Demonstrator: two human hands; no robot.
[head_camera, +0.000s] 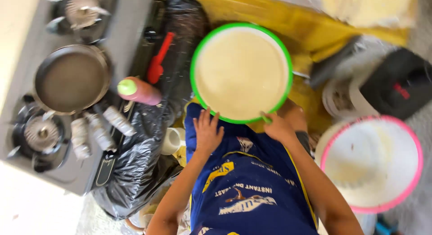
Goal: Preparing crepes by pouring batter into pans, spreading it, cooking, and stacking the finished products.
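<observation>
A round green-rimmed bowl [196, 59] full of pale cream batter sits in front of me at the centre. My left hand [207, 132] lies with fingers spread on my blue apron, fingertips just touching the bowl's near rim. My right hand [279, 127] grips the near right rim of the bowl, thumb over the green edge. My forearms run down to the bottom of the view over the apron.
A gas stove [27, 140] at left carries an empty dark frying pan [72, 78]. A pink bottle with a green cap [137, 91], a red utensil [157, 64] and a black plastic bag [139, 163] lie beside it. A pink-rimmed white bowl [371, 163] stands at right, dark objects behind it.
</observation>
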